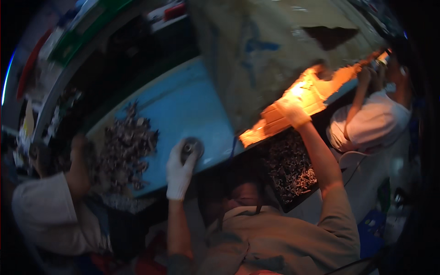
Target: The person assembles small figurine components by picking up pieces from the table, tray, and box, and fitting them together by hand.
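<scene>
My left hand (179, 169), in a white glove, is closed round the side of a dark, round metal part (192, 147) with a hole in its middle. The part is on or just over the blue tabletop (183, 98); I cannot tell if it touches. My right hand (293, 111), also gloved in white, reaches forward to a torn piece of cardboard (316, 94) lit bright orange. Glare washes out its fingers, so their grip is unclear. Left of my left hand lies a heap of small dark metal pieces (126, 151).
A dark tray (289, 169) of small metal pieces is below my right forearm. A large, brownish sheet (261, 50) rises behind the cardboard. One person in a pale shirt (46, 213) is close on the left, another in a pale shirt (373, 120) on the right.
</scene>
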